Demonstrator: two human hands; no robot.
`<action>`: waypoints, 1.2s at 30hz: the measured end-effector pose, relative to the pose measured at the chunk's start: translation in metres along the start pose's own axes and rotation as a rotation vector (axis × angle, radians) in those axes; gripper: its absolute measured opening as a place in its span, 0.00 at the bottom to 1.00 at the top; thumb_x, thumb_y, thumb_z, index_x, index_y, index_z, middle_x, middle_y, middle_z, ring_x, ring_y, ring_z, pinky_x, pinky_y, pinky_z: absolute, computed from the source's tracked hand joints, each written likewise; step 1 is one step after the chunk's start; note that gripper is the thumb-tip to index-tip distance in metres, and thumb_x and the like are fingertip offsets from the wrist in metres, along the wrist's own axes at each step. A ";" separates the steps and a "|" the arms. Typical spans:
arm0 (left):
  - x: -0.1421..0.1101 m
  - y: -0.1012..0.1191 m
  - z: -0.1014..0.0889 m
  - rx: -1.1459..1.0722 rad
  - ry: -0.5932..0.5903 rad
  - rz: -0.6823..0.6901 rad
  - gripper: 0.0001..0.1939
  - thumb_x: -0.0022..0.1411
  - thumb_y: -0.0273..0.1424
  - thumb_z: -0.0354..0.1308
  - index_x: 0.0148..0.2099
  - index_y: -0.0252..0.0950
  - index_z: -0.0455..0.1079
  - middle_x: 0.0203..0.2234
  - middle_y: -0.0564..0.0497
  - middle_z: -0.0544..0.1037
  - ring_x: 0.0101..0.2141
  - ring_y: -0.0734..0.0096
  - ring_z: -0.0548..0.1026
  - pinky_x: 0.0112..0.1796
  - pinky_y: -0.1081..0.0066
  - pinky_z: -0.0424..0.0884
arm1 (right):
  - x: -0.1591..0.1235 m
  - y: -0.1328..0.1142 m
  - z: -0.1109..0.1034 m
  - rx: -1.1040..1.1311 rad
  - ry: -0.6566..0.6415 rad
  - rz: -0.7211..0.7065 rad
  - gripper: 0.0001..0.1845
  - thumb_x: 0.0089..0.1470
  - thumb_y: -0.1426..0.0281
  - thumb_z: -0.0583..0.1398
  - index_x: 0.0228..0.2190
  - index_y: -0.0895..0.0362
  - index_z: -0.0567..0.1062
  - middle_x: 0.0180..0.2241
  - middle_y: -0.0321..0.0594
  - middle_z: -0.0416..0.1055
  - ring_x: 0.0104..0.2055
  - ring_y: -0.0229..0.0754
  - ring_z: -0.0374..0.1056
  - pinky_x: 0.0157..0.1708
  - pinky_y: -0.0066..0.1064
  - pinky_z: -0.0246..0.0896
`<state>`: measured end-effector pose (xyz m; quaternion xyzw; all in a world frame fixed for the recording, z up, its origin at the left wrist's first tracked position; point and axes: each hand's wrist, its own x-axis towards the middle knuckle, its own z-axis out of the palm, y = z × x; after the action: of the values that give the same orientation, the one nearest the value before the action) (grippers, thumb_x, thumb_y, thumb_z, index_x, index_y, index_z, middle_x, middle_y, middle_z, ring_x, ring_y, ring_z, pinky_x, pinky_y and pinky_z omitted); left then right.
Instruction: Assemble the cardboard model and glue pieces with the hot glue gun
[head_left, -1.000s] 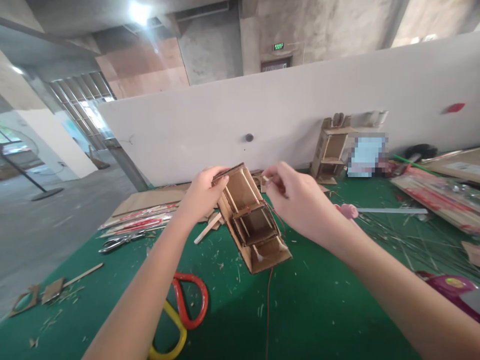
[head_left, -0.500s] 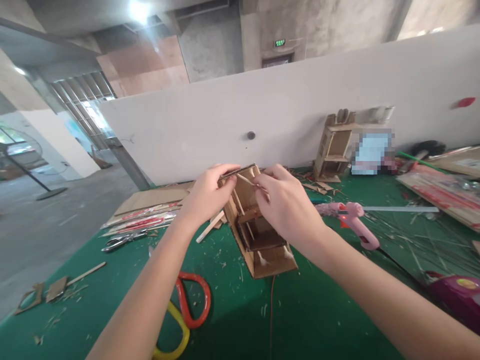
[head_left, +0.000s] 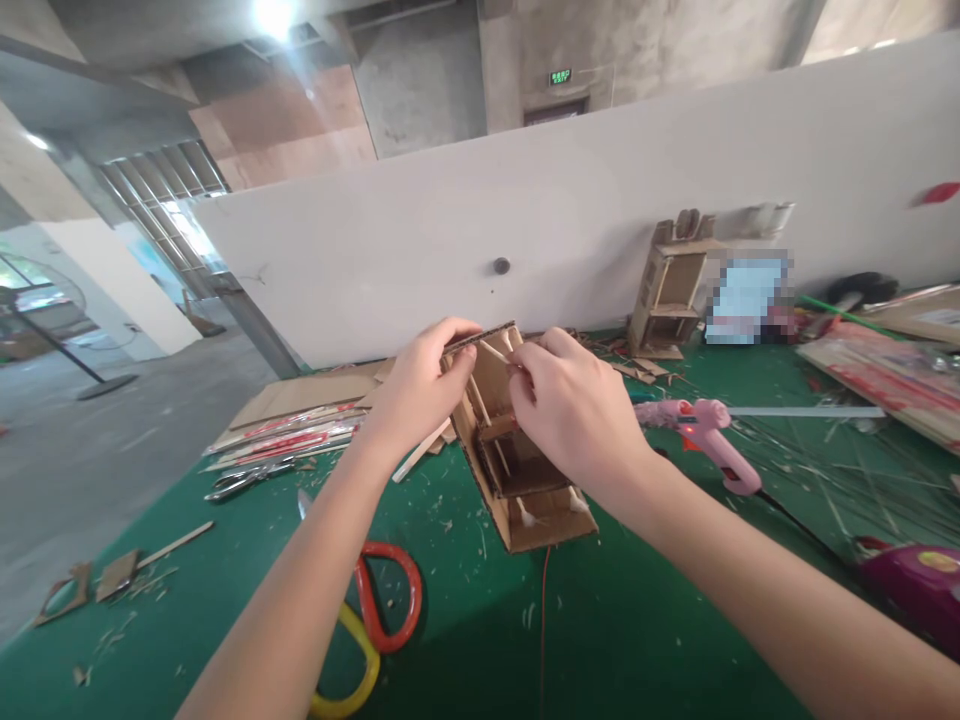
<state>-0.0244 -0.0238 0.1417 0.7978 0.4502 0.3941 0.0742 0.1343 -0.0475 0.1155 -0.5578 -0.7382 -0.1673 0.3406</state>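
A small cardboard shelf box [head_left: 559, 525] with inner compartments is tilted above the table, its open side facing me. My left hand [head_left: 431, 385] grips its upper left edge, thumb in front and fingers behind. At the upper opening, my right hand [head_left: 577, 400] is closed in a pinch on a thin wooden stick [head_left: 495, 353], which slants across the top compartment. Another stick [head_left: 478, 400] runs along the inner left side. White glue blobs [head_left: 577, 500] show in the lowest compartment. The right fingertips are partly hidden behind the hand.
Large scissors [head_left: 390, 595] with red and yellow handles lie front left. A pink glue gun [head_left: 709, 430] rests at the right. Pliers [head_left: 247, 480] and packaged sticks [head_left: 285, 440] are at the left. A second cardboard structure [head_left: 667, 290] stands by the white partition [head_left: 375, 260].
Both hands keep their hold on the box and stick, with hardly any movement. The view has shifted slightly.
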 end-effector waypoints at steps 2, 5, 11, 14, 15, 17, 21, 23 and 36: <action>0.000 0.001 0.002 0.000 0.007 0.000 0.11 0.65 0.30 0.48 0.48 0.41 0.67 0.44 0.53 0.76 0.44 0.69 0.72 0.44 0.69 0.68 | 0.001 0.000 0.001 -0.011 -0.005 -0.004 0.13 0.57 0.74 0.51 0.35 0.58 0.75 0.33 0.43 0.67 0.26 0.36 0.58 0.21 0.29 0.41; 0.001 0.002 0.004 0.007 0.015 -0.006 0.11 0.65 0.30 0.48 0.48 0.41 0.67 0.43 0.53 0.76 0.43 0.69 0.73 0.44 0.69 0.68 | 0.001 0.000 0.001 -0.026 -0.012 -0.008 0.12 0.57 0.75 0.51 0.32 0.59 0.74 0.31 0.42 0.66 0.25 0.35 0.57 0.21 0.29 0.41; 0.000 0.003 0.005 0.040 0.022 -0.007 0.11 0.65 0.30 0.48 0.48 0.40 0.67 0.43 0.52 0.76 0.42 0.68 0.73 0.45 0.68 0.68 | 0.002 0.000 0.000 -0.012 -0.026 -0.013 0.11 0.58 0.76 0.50 0.29 0.60 0.72 0.30 0.41 0.63 0.24 0.35 0.54 0.21 0.29 0.42; 0.000 0.003 0.006 0.060 0.031 -0.008 0.11 0.66 0.30 0.48 0.48 0.40 0.67 0.43 0.52 0.76 0.43 0.67 0.73 0.45 0.66 0.68 | 0.002 0.000 0.001 0.009 -0.023 -0.009 0.11 0.58 0.76 0.50 0.30 0.61 0.71 0.30 0.42 0.63 0.25 0.35 0.54 0.21 0.29 0.43; 0.000 0.003 0.006 0.067 0.035 -0.004 0.11 0.66 0.30 0.48 0.48 0.40 0.67 0.43 0.51 0.76 0.43 0.66 0.73 0.45 0.65 0.68 | 0.002 0.000 0.002 0.019 -0.023 -0.008 0.11 0.58 0.77 0.49 0.30 0.61 0.71 0.31 0.42 0.63 0.25 0.35 0.54 0.22 0.29 0.44; 0.000 0.004 0.008 0.077 0.042 0.012 0.11 0.66 0.30 0.48 0.48 0.40 0.67 0.43 0.51 0.76 0.43 0.66 0.73 0.45 0.64 0.68 | 0.001 0.000 0.004 0.039 -0.018 -0.002 0.12 0.58 0.77 0.49 0.31 0.61 0.71 0.32 0.43 0.63 0.25 0.35 0.54 0.22 0.29 0.44; 0.000 0.007 0.010 0.101 0.067 0.030 0.10 0.66 0.29 0.48 0.47 0.38 0.67 0.42 0.49 0.76 0.43 0.65 0.73 0.46 0.64 0.69 | 0.000 -0.001 0.008 0.061 0.004 -0.009 0.13 0.59 0.77 0.48 0.33 0.61 0.71 0.33 0.44 0.63 0.25 0.36 0.53 0.22 0.30 0.44; -0.001 0.007 0.011 0.114 0.082 0.033 0.10 0.66 0.29 0.48 0.47 0.38 0.67 0.42 0.49 0.76 0.43 0.65 0.73 0.46 0.64 0.69 | -0.001 -0.001 0.010 0.069 0.016 -0.020 0.13 0.59 0.77 0.47 0.33 0.62 0.71 0.33 0.45 0.63 0.24 0.35 0.52 0.23 0.30 0.44; -0.006 0.016 0.011 0.186 0.265 0.014 0.09 0.60 0.27 0.55 0.44 0.39 0.70 0.40 0.49 0.78 0.39 0.64 0.75 0.42 0.64 0.70 | -0.002 -0.010 -0.001 0.006 0.051 -0.024 0.10 0.57 0.77 0.48 0.31 0.59 0.67 0.33 0.43 0.63 0.25 0.37 0.55 0.20 0.30 0.39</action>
<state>-0.0082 -0.0356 0.1388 0.7455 0.4850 0.4529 -0.0628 0.1259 -0.0527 0.1165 -0.5434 -0.7364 -0.1831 0.3590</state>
